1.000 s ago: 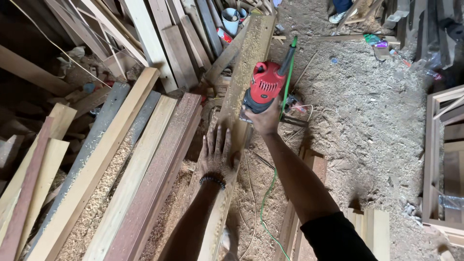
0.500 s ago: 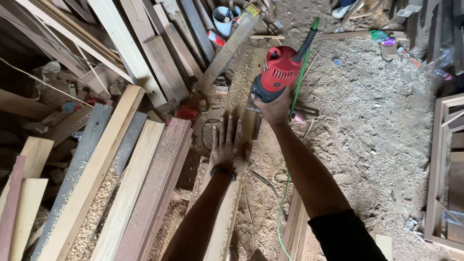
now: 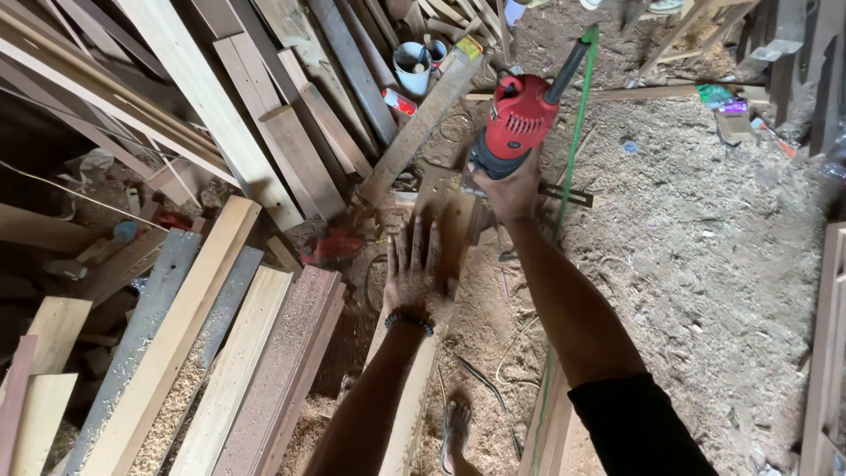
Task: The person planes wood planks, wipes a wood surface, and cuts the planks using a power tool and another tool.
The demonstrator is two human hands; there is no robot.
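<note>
My right hand (image 3: 511, 189) grips a red electric hand tool (image 3: 517, 122) with a black rear handle and a green cord (image 3: 575, 132), resting at the far end of a long pale wooden plank (image 3: 414, 401). My left hand (image 3: 414, 269) lies flat on that plank with fingers spread, just behind the tool. A dark beaded bracelet circles the left wrist. Sawdust covers the plank and the ground around it.
Stacked boards (image 3: 220, 353) lie to the left, more planks lean at the top left. A white bucket (image 3: 411, 69) and a red can (image 3: 398, 100) sit among them. Sawdust floor (image 3: 705, 247) spreads right; a wooden frame (image 3: 824, 353) stands at the right edge. My sandalled foot (image 3: 455, 427) shows below.
The tool has slid forward along the plank, away from me. My left hand has followed it up the board and stays flat.
</note>
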